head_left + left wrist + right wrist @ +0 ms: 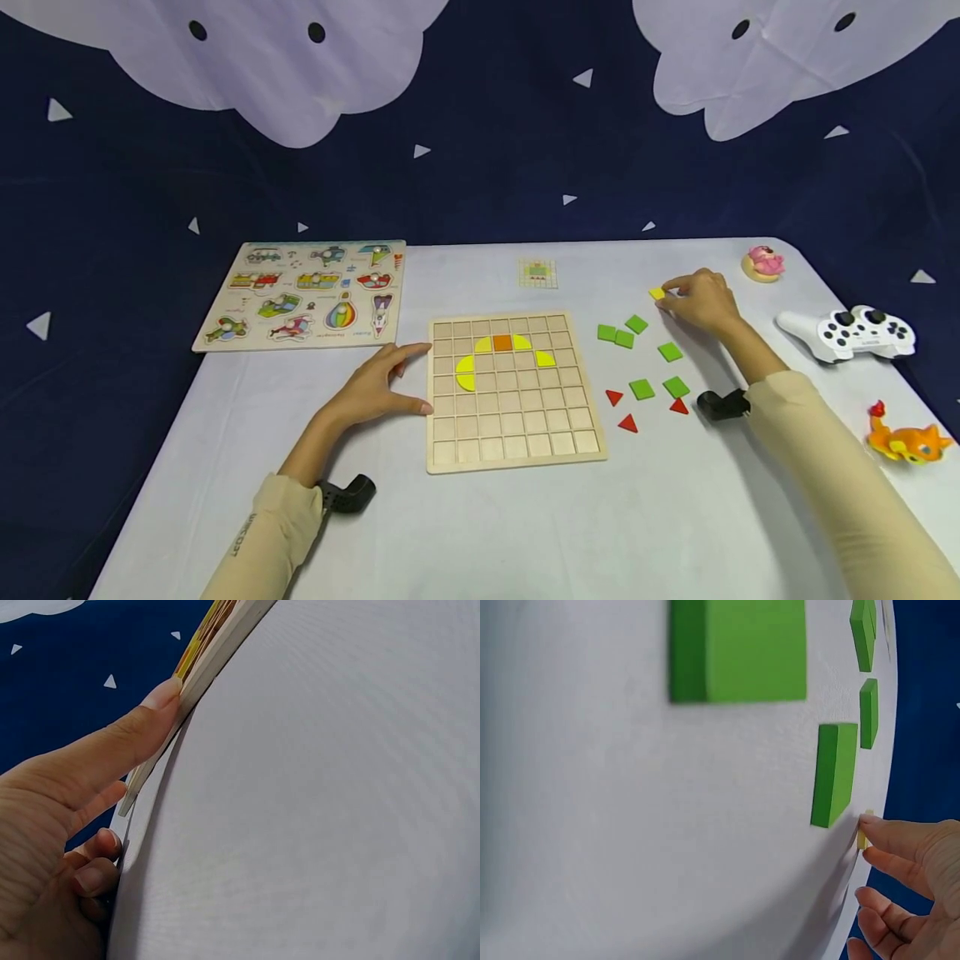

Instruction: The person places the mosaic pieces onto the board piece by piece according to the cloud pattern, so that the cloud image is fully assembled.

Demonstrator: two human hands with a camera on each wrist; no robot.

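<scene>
Yellow tile sits far right on the counter, pinched by right hand fingertips. Looks light, stiff, thin; judge edge pinch best, may slide on cloth. Left hand lies flat, fingers straight, against grid board

Left wrist: thumb touches board edge

Right wrist: fingertips on yellow tile, green tile just beside

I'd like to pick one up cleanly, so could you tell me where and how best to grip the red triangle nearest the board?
The red triangle lies flat and thin on the table, apart from its neighbours. Probably best to come straight down from above and pinch two opposite edges with fingertips, since no face stands up to grasp from the side.
</scene>
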